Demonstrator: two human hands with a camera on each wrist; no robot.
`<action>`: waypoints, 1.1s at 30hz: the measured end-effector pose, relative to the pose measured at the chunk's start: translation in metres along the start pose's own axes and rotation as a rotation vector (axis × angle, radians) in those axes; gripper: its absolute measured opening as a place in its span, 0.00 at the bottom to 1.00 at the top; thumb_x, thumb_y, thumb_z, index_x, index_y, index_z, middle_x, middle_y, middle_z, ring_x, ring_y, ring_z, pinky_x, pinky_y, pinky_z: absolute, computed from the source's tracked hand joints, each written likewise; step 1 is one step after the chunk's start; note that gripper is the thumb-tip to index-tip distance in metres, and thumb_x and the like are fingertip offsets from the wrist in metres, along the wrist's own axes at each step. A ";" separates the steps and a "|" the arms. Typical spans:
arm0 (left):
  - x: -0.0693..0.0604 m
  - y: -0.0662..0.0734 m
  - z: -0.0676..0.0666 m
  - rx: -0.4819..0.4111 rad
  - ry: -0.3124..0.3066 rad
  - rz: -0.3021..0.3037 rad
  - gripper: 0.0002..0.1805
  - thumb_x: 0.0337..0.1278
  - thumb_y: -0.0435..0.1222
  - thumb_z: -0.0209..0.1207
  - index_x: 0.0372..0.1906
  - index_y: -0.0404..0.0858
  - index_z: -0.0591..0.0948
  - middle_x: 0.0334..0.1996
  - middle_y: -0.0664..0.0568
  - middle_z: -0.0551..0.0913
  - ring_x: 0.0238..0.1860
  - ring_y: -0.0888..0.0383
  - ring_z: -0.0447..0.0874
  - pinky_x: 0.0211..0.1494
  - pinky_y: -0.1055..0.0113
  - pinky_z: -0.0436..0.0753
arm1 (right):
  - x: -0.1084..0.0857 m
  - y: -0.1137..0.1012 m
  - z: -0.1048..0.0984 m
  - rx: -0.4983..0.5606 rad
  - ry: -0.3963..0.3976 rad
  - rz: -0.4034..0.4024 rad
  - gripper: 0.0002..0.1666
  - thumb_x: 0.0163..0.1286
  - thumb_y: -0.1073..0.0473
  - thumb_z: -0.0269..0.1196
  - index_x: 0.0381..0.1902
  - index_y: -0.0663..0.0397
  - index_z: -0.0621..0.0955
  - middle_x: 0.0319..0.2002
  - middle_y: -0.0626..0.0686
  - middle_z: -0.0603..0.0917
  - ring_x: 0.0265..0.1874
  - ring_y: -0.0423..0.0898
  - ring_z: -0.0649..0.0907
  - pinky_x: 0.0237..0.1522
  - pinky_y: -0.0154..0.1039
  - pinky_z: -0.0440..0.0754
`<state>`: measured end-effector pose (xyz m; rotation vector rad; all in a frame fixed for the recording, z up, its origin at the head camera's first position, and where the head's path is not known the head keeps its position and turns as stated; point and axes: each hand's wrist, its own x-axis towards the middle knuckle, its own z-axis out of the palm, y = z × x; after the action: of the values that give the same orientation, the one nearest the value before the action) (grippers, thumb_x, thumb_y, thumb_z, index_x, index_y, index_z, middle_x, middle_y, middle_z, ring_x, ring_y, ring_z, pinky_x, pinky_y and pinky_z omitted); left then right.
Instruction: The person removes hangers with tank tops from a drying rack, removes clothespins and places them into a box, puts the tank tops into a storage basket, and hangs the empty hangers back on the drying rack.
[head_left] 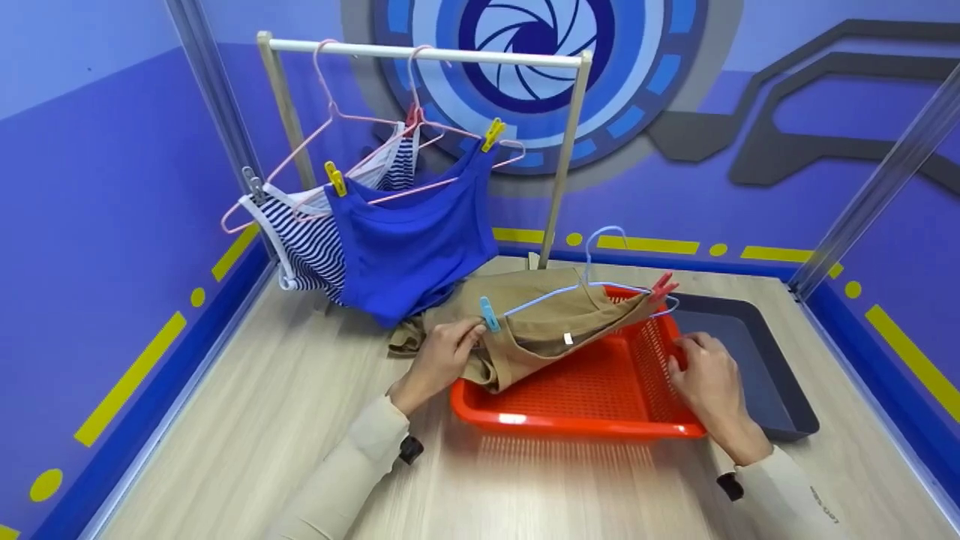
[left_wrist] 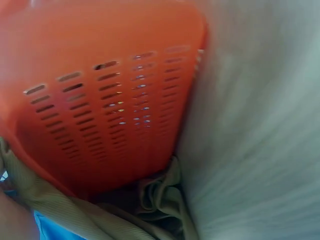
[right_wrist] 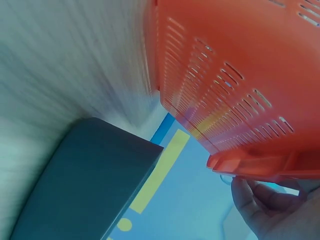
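In the left hand [head_left: 442, 356], pinched: tan cloth [head_left: 517, 285], partly over the red basket [head_left: 577, 424]. In the right hand [head_left: 709, 382], held: that basket's side. Up on the rod [head_left: 510, 56] already: one blue cloth [head_left: 420, 247], one stripy cloth [head_left: 304, 244]. Probably left to hang: one tan cloth, clipped to one blue hanger [head_left: 586, 262]. Also two pink hangers [head_left: 299, 148], one dark tray [head_left: 780, 367], maybe six clips [head_left: 490, 313], with back ones hard to see.

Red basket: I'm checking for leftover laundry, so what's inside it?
The basket looks bare at front and right; the brown garment drapes across its left and back, hiding anything beneath.
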<state>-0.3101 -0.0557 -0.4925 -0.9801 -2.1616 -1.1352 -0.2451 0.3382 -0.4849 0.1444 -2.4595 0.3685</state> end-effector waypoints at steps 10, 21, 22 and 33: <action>-0.003 -0.001 0.002 0.016 -0.028 -0.007 0.10 0.72 0.36 0.52 0.40 0.36 0.81 0.28 0.49 0.83 0.30 0.59 0.80 0.36 0.67 0.81 | 0.006 0.002 -0.009 0.026 -0.015 -0.023 0.12 0.56 0.66 0.68 0.38 0.69 0.84 0.39 0.67 0.83 0.37 0.64 0.82 0.42 0.62 0.82; -0.005 -0.003 0.004 0.032 -0.029 -0.017 0.08 0.71 0.35 0.52 0.36 0.38 0.78 0.24 0.52 0.78 0.27 0.61 0.76 0.33 0.69 0.76 | 0.052 -0.006 -0.041 0.144 0.065 -0.203 0.16 0.57 0.74 0.67 0.45 0.62 0.84 0.42 0.61 0.84 0.40 0.58 0.83 0.45 0.58 0.81; -0.005 -0.003 0.004 0.031 -0.030 -0.017 0.08 0.71 0.35 0.52 0.35 0.39 0.78 0.24 0.52 0.78 0.27 0.61 0.75 0.33 0.69 0.76 | 0.057 -0.006 -0.042 0.152 0.063 -0.205 0.17 0.59 0.74 0.66 0.46 0.61 0.84 0.43 0.60 0.84 0.40 0.57 0.83 0.43 0.57 0.82; -0.004 -0.005 0.005 0.032 -0.032 -0.016 0.09 0.72 0.35 0.51 0.34 0.39 0.78 0.23 0.53 0.77 0.27 0.62 0.75 0.33 0.69 0.76 | 0.093 0.006 -0.038 0.292 -0.184 -0.159 0.22 0.69 0.73 0.57 0.61 0.61 0.77 0.57 0.64 0.78 0.52 0.63 0.81 0.49 0.60 0.81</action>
<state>-0.3116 -0.0549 -0.5003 -0.9750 -2.2093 -1.0965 -0.2979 0.3541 -0.4006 0.5141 -2.5382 0.6689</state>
